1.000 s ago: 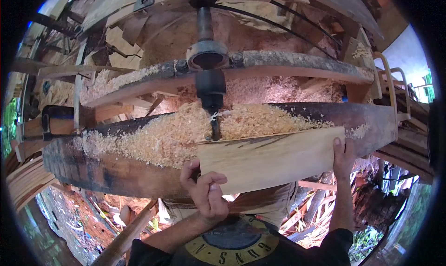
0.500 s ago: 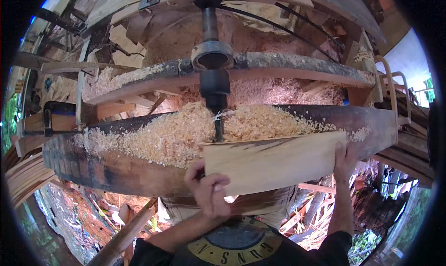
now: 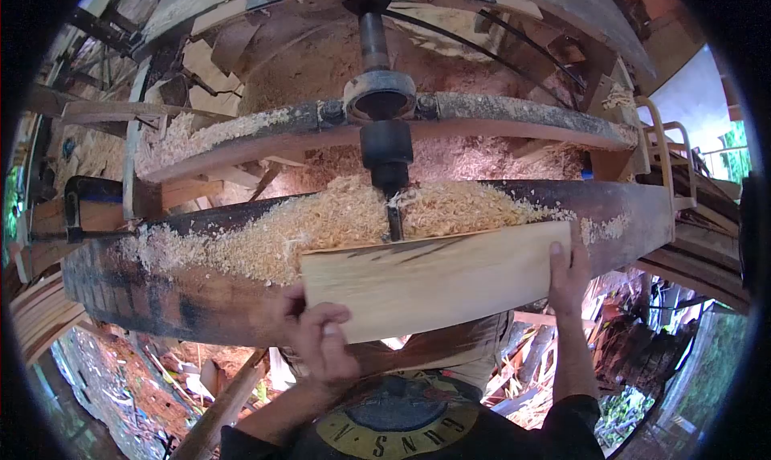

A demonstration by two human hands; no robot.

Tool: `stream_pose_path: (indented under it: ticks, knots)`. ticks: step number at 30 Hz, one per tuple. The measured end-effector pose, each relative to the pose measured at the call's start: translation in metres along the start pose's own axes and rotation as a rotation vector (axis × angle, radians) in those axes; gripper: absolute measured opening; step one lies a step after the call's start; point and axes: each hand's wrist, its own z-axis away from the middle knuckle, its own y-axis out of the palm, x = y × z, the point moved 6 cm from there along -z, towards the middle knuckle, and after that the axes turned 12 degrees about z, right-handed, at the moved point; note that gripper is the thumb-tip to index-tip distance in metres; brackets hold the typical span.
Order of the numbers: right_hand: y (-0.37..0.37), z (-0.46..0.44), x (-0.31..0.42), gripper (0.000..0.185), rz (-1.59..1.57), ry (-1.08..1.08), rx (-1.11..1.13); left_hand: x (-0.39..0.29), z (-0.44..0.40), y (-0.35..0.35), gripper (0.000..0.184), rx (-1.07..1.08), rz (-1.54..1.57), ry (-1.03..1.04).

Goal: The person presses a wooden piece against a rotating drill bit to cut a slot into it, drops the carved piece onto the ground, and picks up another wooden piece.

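A pale wooden board (image 3: pixel 434 282) spans the space between my two hands, its long upper edge against the dark drill bit (image 3: pixel 394 222). My left hand (image 3: pixel 325 339) grips the board's left end, with the thumb on the near face and some fingers hidden or blurred. On the opposite end, my right hand (image 3: pixel 569 277) is closed round the edge, thumb on the face. The bit hangs from a black chuck (image 3: pixel 387 155) on a vertical spindle. Where the tip meets the board is not clear. Wood shavings (image 3: pixel 321 219) are heaped behind the board and round the bit.
Under the board lies a long, dark wooden bench top (image 3: pixel 201 299). A shavings-covered crossbeam (image 3: pixel 498 114) carries the spindle's bearing (image 3: pixel 379 94). At the left stands a dark C-shaped metal piece (image 3: pixel 80 207). Stacked planks (image 3: pixel 703 251) lie at the right.
Both hands have slid the board left past the drill bit, which is now nearer the middle of the board's edge. The whole view has shifted slightly.
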Motion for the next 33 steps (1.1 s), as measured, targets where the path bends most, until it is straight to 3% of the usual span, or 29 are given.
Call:
stream_pose_path:
  ticks: [4,11,17,27,30,33]
  knots:
    - [-0.022,-0.014,-0.052,0.031,0.073,0.146,0.023,-0.007,0.009,0.056,0.020,0.041,0.063,0.025]
    - [-0.035,-0.033,-0.098,0.034,0.095,0.023,-0.052,-0.011,0.019,0.085,0.020,0.085,0.076,0.013]
    - [-0.035,-0.029,-0.088,0.035,0.128,0.052,-0.041,-0.011,0.017,0.082,0.020,0.031,0.080,0.020]
    - [0.002,-0.004,0.047,0.040,-0.073,-0.164,0.014,0.003,-0.002,-0.019,0.022,-0.072,-0.017,-0.004]
    - [0.000,0.000,0.048,0.040,0.057,-0.238,-0.108,0.008,-0.002,-0.017,0.021,-0.068,-0.037,0.019]
    - [-0.001,-0.007,0.046,0.039,-0.062,-0.199,-0.032,0.006,0.002,-0.011,0.021,-0.043,-0.042,0.012]
